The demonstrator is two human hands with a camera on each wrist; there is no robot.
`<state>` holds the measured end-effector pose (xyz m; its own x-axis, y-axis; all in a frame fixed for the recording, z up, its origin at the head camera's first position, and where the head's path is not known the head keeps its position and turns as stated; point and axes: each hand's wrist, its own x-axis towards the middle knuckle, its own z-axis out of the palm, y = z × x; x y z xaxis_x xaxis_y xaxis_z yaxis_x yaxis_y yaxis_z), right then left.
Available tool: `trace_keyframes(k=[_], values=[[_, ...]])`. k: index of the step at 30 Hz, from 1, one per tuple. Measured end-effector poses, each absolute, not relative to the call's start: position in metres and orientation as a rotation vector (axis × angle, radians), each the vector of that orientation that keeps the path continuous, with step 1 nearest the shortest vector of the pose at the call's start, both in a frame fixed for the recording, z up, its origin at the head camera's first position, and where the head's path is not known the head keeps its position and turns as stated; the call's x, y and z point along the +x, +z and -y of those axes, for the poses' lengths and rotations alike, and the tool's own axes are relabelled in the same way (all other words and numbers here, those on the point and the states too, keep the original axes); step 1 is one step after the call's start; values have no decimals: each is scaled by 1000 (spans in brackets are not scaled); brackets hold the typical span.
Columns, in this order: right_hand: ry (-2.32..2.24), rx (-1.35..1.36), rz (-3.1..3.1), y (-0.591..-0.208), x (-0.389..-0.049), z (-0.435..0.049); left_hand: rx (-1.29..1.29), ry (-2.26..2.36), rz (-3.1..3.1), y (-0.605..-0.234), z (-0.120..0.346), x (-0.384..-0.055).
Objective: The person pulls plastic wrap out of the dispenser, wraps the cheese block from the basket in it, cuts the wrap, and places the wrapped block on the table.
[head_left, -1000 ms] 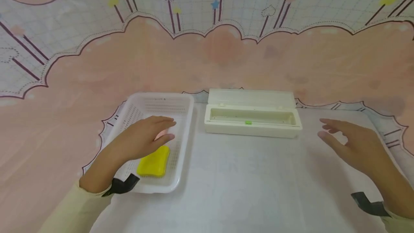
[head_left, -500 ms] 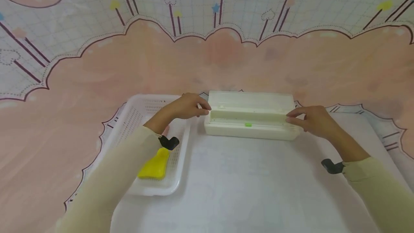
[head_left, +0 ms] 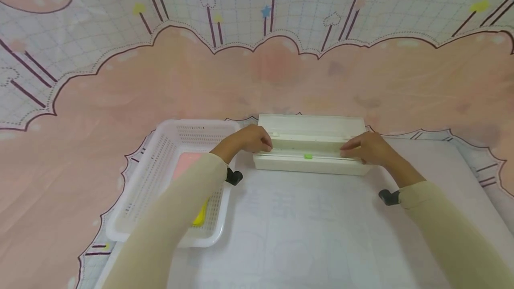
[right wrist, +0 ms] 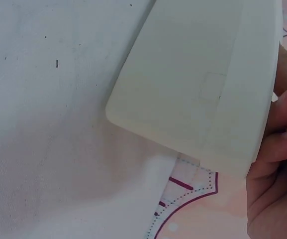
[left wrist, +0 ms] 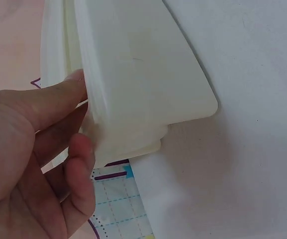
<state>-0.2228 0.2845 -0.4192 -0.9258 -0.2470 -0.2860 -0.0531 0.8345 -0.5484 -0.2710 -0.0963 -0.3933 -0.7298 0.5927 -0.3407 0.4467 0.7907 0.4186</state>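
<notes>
A long white cling film dispenser (head_left: 281, 163) stands at the back of the table, its lid (head_left: 313, 125) tilted up behind the trough. A green slider (head_left: 308, 156) sits on its front edge. My left hand (head_left: 252, 138) reaches over the left end, fingers bent, thumb tip at the opening. Opposite it, my right hand (head_left: 370, 148) has its fingers at the right end of the trough. In the right wrist view the dispenser's side (right wrist: 183, 89) covers part of that hand's fingers (right wrist: 277, 144). Whether either hand pinches anything inside is hidden.
Left of the dispenser is a white perforated basket (head_left: 221, 229). A flat pink thing (head_left: 186, 163) and a yellow thing (head_left: 201, 215) lie in it, partly covered by my left sleeve (head_left: 172, 217). A patterned cloth (head_left: 281, 75) rises behind the white table surface (head_left: 305, 222).
Both hands have come inward, the left from over the basket and the right from the table's right side, to the dispenser's ends. Their fingertips have since moved further in along the trough.
</notes>
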Motion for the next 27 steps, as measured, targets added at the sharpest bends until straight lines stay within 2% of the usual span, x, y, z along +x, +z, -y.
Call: trace_keyframes(k=[9,19,27], values=[[-672,-275,-2672,-423,-227,-279,756,226,-2578,-401,88,-268],[-578,-279,-2745,-430,-226,-276,566,199,-2620,-401,80,-268],[-545,-309,-2810,-429,-225,-276,569,176,-2645,-402,78,-268]])
